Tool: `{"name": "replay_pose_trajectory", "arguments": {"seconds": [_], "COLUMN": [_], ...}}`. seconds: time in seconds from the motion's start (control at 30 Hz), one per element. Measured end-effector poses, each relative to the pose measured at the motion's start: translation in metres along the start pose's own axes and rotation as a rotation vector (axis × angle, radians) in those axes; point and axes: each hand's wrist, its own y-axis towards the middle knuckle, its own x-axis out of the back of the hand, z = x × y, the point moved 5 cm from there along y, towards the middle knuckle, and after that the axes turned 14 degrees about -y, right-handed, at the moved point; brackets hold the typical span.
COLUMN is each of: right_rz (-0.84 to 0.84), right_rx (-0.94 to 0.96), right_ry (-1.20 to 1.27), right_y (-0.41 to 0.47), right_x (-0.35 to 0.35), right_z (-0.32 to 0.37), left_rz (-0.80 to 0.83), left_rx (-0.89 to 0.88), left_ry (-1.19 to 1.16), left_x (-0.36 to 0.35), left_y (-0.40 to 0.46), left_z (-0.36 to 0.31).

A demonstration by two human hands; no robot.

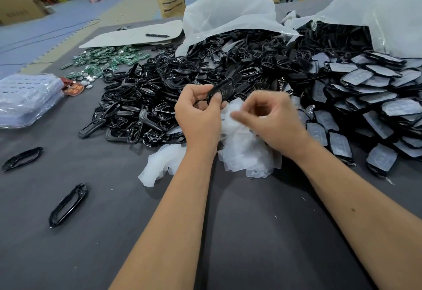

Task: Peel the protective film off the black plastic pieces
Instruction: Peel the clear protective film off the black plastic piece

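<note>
My left hand (197,111) grips a black plastic piece (222,89) above the table, thumb and fingers curled round it. Just to the right, my right hand (271,118) has its fingers curled, and a blurred scrap of clear film (237,115) sits at its fingertips. Below both hands lies a heap of peeled white film (242,152). On the right is a pile of black pieces still covered in film (370,97). A big pile of black frames (173,88) lies behind the hands.
Two loose black frames (68,205) (21,158) lie on the grey table at the left. Green circuit boards (107,60), a stack of clear trays (27,97), a cardboard sheet with a pen (157,35) and large white plastic bags (228,15) stand around.
</note>
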Motion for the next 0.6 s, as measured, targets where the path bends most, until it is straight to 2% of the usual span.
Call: {"name": "replay_pose_trajectory", "arguments": {"seconds": [0.1, 0.17, 0.27, 0.37, 0.47, 0.6], "right_rz": [0.508, 0.67, 0.728, 0.761, 0.762, 0.684], "right_rx": [0.011, 0.024, 0.067, 0.078, 0.064, 0.018], "right_ry": [-0.087, -0.185, -0.275, -0.265, -0.148, 0.08], "right_y": [-0.006, -0.008, -0.009, -0.011, -0.012, -0.01], "right_x": [-0.017, -0.018, -0.018, -0.019, -0.016, -0.01], "right_z": [0.008, 0.01, 0.018, 0.021, 0.016, 0.006], "left_rz": [0.085, 0.136, 0.133, 0.084, 0.111, 0.192], "left_rx": [-0.04, -0.014, 0.028, 0.058, 0.047, -0.07], "left_ry": [0.109, 0.159, 0.21, 0.233, 0.299, 0.458], "left_x": [-0.007, -0.011, -0.011, -0.008, -0.012, -0.021], "left_y": [-0.003, -0.005, -0.004, -0.003, -0.004, -0.009], "left_z": [0.001, 0.005, 0.008, 0.01, 0.008, 0.0]}}
